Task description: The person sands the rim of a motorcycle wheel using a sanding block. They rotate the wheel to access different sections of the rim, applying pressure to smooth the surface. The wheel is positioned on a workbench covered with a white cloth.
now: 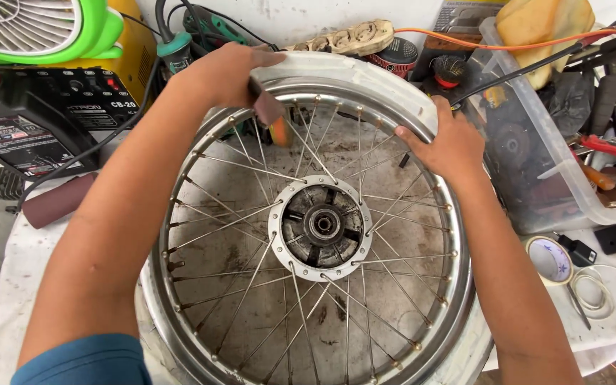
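Head view | left grip [226,71] clamps sandpaper [268,105] on wheel rim [458,285] | right grip [445,142] clasps rim

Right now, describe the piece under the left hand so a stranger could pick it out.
Find the big spoked wheel filling the table. At its far rim, the left hand presses a small sandpaper piece against the metal. It is reddish-brown and flat, unlike the shiny rim and thin spokes beside it.
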